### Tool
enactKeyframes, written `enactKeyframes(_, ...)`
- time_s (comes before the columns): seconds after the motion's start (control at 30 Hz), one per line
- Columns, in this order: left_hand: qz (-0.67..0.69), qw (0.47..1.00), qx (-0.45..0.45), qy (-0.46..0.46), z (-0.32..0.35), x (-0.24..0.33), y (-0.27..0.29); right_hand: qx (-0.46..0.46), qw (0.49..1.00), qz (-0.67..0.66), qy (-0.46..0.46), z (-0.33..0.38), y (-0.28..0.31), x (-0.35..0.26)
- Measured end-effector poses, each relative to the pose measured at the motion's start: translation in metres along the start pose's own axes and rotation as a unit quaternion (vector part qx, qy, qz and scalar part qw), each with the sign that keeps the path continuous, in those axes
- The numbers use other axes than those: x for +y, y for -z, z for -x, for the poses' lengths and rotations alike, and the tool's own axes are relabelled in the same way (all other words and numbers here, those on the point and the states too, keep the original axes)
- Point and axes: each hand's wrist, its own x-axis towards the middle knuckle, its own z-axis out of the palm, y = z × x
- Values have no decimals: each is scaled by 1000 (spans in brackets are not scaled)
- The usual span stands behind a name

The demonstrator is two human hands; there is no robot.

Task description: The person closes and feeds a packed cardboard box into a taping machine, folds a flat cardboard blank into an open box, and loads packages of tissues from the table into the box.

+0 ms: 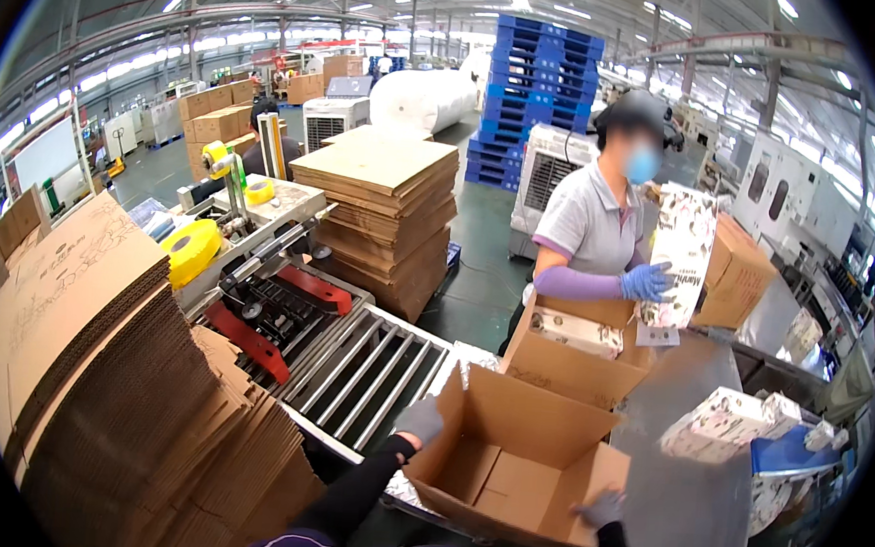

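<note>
- Open cardboard box (pixel 506 458) sits right in front of me, flaps up, tilted toward me, its inside bare as far as I can see.
- My left hand (pixel 419 420), in a grey glove, has its fingers curled over the box's left flap edge, gripping it.
- My right hand (pixel 604 506), also grey-gloved, is on the near right flap, fingers closed over the edge.
- Just behind my box stands a second open box (pixel 568 357) with a patterned white package (pixel 579 332) lying in it.
- A co-worker across from me, in blue gloves, holds another patterned package (pixel 681 253) upright above that second box.
- To the right, more patterned packages (pixel 724 423) lie on a grey surface (pixel 679 509).
- To my left, a roller conveyor (pixel 357 369) leads into a tape sealing machine (pixel 256 293) with yellow tape rolls (pixel 190 250).
- Near left: a big stack of flat corrugated cartons (pixel 119 394).
- Further back, a pile of flat cardboard sheets (pixel 381 210) and stacked blue pallets (pixel 539 89).
</note>
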Motion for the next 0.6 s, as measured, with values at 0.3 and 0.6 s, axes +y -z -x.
enactKeyframes(0.3,-5,997,1,-77,1,-6,1,-43,805,-574,143,-3,-72,-9)
enactKeyframes(0.6,-70,995,-59,27,54,83,-35,122,883,-453,-22,53,5,73)
